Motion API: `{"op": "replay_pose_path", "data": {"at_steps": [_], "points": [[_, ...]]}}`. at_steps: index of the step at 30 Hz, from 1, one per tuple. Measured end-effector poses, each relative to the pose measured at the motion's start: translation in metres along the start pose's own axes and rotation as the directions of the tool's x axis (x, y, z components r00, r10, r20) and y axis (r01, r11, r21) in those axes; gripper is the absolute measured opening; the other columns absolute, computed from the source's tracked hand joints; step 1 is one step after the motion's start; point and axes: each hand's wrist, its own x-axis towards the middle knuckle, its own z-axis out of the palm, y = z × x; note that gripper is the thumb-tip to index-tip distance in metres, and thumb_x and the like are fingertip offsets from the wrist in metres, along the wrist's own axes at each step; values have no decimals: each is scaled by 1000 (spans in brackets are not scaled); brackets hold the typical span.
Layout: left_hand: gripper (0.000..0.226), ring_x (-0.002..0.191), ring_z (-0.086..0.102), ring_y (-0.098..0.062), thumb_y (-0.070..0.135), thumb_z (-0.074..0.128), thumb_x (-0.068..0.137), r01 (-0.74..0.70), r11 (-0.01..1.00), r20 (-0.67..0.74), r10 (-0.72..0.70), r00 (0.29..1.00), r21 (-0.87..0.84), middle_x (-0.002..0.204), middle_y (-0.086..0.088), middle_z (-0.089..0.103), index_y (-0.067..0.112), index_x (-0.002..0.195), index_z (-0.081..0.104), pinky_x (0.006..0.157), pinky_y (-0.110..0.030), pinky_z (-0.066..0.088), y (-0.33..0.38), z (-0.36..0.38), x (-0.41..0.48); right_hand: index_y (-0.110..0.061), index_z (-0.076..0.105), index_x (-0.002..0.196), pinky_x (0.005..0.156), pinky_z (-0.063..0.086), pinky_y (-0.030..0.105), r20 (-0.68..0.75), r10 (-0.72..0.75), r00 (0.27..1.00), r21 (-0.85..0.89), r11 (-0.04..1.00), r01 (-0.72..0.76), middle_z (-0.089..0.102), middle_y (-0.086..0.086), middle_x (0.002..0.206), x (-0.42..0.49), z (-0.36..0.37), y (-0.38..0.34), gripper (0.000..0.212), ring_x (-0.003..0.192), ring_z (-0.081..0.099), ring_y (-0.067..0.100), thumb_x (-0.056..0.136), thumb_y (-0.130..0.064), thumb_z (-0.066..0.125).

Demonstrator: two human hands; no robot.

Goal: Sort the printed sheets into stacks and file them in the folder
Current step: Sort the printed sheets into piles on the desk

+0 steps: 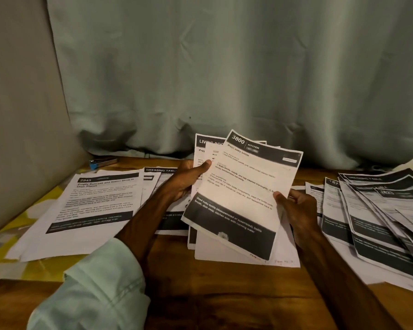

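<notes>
- Printed sheets (206,145) are being held as a small fanned bundle over the middle of the wooden table (224,296), tilted up toward the camera.
- The left hand (185,181) is gripping the bundle's left edge, with the thumb lying flat across the front and the fingers curling behind.
- The right hand (297,208) is pinching the right edge of the front sheet (243,194). Its thumb is pressing on the printed face and its fingers are curling behind the paper.
- The front sheet is leaning clockwise off the others, between the two hands. It is showing a dark header reading "3800 KITCHEN", the title "Wash baby bottle" and a dark band near its bottom.
- A sheet headed "LIVING" is peeking out at the far left of the bundle.
- The left stack (93,201), topped by a sheet numbered "2945", is lying flat at the left, partly over a yellow patterned surface (17,225).
- The right pile (379,217) is lying loosely fanned at the right, just beside the right hand.
- A blue and silver stapler (103,162) is lying at the far left, against the curtain (224,67).
</notes>
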Motion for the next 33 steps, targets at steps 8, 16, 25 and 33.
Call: {"op": "replay_pose_path", "data": {"at_steps": [8,16,25,33], "points": [[35,102,75,-26,15,74,92,-85,996,-71,83,994,-21,117,-9,75,6,124,67,88,-46,61,-2,-5,2,-12,68,115,92,58,53,-67,92,994,-38,995,-95,71,6,120,0,-3,1,20,103,70,31,95,-13,69],[28,90,77,-23,23,79,88,-110,994,-224,106,969,-8,110,-7,77,11,112,71,77,-42,63,-2,-13,7,-12,70,106,85,60,47,-222,148,964,9,989,-150,73,9,108,4,-16,-2,13,93,70,27,94,-9,71],[22,87,78,-27,17,79,88,-143,977,-306,90,948,-155,102,-7,79,11,108,71,64,-36,63,6,-26,1,-2,63,90,71,48,35,-339,-99,936,-328,945,-18,64,13,87,16,-42,-4,15,79,60,26,97,-15,63],[36,90,77,-29,20,82,85,-154,975,-302,99,948,-162,103,-9,78,7,115,68,74,-45,64,4,-26,1,-13,70,91,72,52,32,-5,-56,998,-204,977,53,73,1,91,1,-17,-7,2,83,68,17,92,-12,71]]}}
